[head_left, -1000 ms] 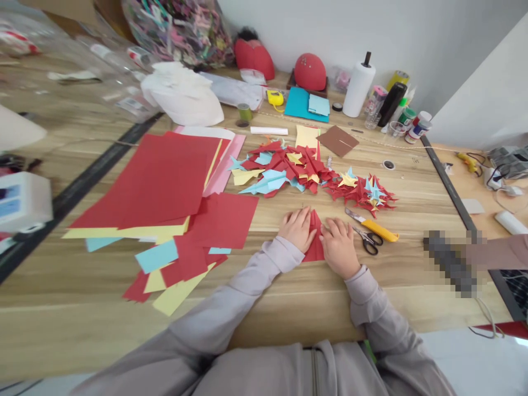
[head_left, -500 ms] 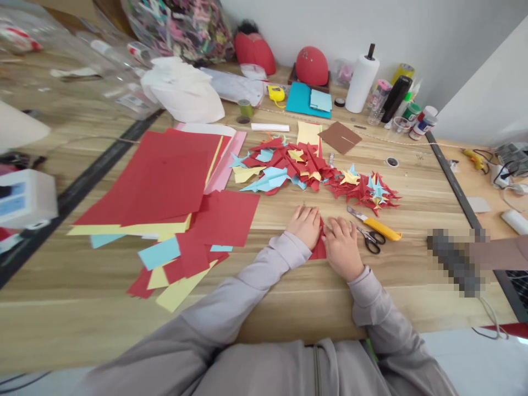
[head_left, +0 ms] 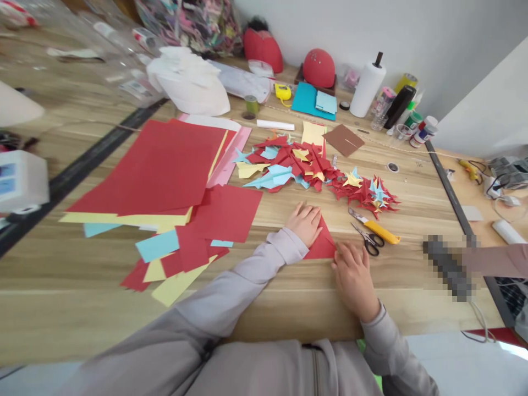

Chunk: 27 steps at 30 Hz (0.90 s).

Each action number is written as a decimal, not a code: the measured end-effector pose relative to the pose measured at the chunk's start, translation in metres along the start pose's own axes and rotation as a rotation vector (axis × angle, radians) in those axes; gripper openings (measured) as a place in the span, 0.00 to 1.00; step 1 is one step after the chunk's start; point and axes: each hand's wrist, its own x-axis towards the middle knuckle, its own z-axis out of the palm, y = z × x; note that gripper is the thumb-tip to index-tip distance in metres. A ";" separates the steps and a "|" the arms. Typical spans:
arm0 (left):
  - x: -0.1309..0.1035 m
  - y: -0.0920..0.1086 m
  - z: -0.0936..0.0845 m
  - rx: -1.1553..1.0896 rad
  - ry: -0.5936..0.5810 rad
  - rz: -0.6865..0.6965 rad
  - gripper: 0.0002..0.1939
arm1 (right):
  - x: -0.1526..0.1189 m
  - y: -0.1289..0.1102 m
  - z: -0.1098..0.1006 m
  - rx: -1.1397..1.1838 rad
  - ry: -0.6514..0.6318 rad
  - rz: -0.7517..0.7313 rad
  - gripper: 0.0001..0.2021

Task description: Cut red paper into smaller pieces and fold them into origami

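Observation:
A folded piece of red paper lies flat on the table in front of me, with a pointed corner toward the right. My left hand rests flat across its left part, fingers stretched and hiding that side. At the right corner, my right hand has its fingers bent together, with thumb and forefinger closed at the paper's tip. Black-handled scissors and a yellow utility knife lie just beyond my right hand. Behind the paper is a heap of folded red, blue and yellow paper shapes.
A stack of large red sheets covers the left side, with loose cut pieces before it. At the back stand a white roll and several bottles. Another person's sleeve reaches in from the right.
My right hand has slid right and toward me, from the paper's middle to its right corner. More of the red paper shows. My left hand stays on it; the view has shifted slightly.

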 end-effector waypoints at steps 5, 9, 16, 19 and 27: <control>-0.010 -0.013 -0.002 -0.068 0.097 0.031 0.21 | 0.012 0.008 -0.010 0.018 0.073 -0.012 0.14; -0.019 -0.028 0.000 -0.092 0.241 -0.075 0.19 | 0.044 0.012 -0.007 0.036 0.046 -0.079 0.17; -0.026 -0.033 0.009 -0.154 0.314 -0.168 0.16 | 0.100 0.023 0.012 0.117 -0.027 -0.239 0.16; -0.028 -0.031 0.008 -0.158 0.322 -0.171 0.15 | 0.105 0.025 0.025 0.147 0.015 -0.255 0.14; -0.032 -0.031 0.003 -0.226 0.305 -0.148 0.15 | 0.103 0.019 0.031 0.135 0.039 -0.216 0.15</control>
